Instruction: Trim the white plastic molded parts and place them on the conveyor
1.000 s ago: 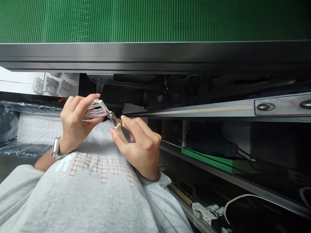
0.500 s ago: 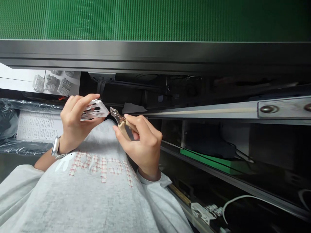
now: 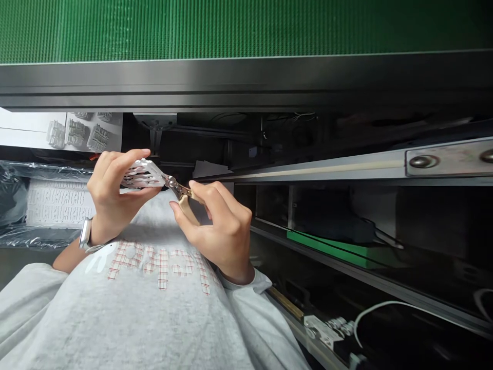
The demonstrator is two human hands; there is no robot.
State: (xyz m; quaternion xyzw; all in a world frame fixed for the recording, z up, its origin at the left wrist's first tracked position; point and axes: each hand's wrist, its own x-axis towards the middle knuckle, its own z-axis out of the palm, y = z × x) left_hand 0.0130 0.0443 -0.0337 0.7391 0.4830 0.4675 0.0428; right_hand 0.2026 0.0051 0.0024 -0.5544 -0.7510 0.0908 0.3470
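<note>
Just above our light grey shirt (image 3: 154, 313), our left hand (image 3: 110, 195) has slotted white plastic parts (image 3: 143, 174) pinched finger-to-thumb. Our right hand (image 3: 223, 226) grips beige-handled metal nippers (image 3: 185, 205), tips right at the parts' edge.

Parts stack (image 3: 143, 176) in left hand (image 3: 115, 192), nippers (image 3: 187, 208) in right hand (image 3: 219, 218); nipper tips at stack's right end, contact too small to confirm; both hands before the torso; belt (image 3: 231, 31) ahead, across full width, rail (image 3: 231, 79) along its near edge; far left, part clusters (image 3: 75, 132) on a board (image 3: 23, 123); nearer on left, flat parts (image 3: 57, 203) between strips of plastic film (image 3: 50, 172); right, a bar (image 3: 308, 170) running sideways, bolt (image 3: 423, 162) on its end plate (image 3: 454, 164); near right, cable (image 3: 370, 310) beside bracket (image 3: 323, 331).
</note>
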